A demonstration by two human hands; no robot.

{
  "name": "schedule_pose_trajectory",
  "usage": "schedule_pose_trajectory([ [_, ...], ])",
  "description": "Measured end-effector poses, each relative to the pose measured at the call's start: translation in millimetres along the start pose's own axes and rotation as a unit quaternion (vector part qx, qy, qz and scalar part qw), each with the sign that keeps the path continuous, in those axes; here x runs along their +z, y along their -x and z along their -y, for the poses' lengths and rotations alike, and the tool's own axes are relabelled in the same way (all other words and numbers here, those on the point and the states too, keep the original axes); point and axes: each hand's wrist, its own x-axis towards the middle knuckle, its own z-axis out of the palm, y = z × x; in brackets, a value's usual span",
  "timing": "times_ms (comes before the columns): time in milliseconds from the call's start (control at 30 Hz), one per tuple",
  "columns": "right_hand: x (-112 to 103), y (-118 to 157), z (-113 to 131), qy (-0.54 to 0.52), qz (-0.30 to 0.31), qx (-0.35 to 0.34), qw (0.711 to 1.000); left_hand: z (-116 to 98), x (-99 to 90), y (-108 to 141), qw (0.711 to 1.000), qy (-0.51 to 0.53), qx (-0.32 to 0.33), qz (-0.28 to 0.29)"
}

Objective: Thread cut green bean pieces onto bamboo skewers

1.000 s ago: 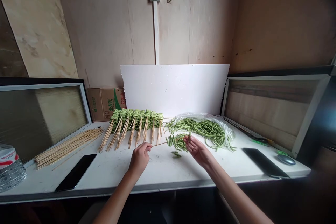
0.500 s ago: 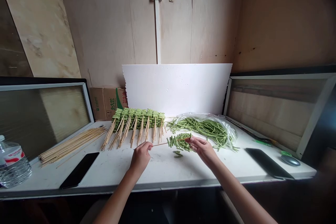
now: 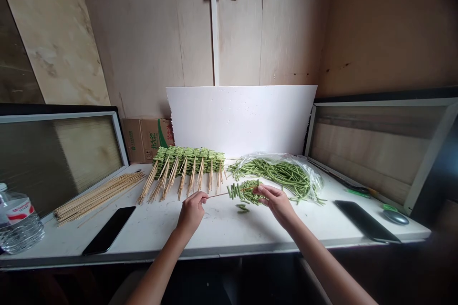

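My left hand (image 3: 193, 207) is closed around the bare end of a bamboo skewer (image 3: 218, 195), which points right. Several short green bean pieces (image 3: 234, 191) are threaded crosswise along it. At the skewer's far end, my right hand (image 3: 277, 202) pinches a bean piece between thumb and fingers; the skewer's tip is hard to make out there. Behind and below lies a small heap of cut bean pieces (image 3: 250, 195), with a few loose pieces (image 3: 242, 208) nearer to me.
Finished bean skewers (image 3: 189, 159) are stacked at the back left, beside bare bamboo skewers (image 3: 98, 198). Long beans (image 3: 275, 174) lie on a plastic bag at the back right. A phone (image 3: 109, 231), a water bottle (image 3: 17, 221), a black slab (image 3: 365, 221) and a mouse (image 3: 395, 217) flank the work area.
My right hand has shifted very slightly at the skewer's end, and the threaded pieces show a little more apart from it. My left hand keeps its hold on the skewer.
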Motion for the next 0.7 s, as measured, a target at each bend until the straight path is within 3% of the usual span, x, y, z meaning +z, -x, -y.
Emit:
schedule_pose_trajectory([
  [400,16.2,2.3,-9.9,-0.017,-0.085,-0.039,0.995,-3.3,3.2,2.1,1.0,-0.013,0.006,-0.006],
  [700,20.5,5.7,-23.3,-0.036,-0.093,-0.022,0.995,0.1,5.9,4.4,1.0,-0.004,0.01,-0.005],
])
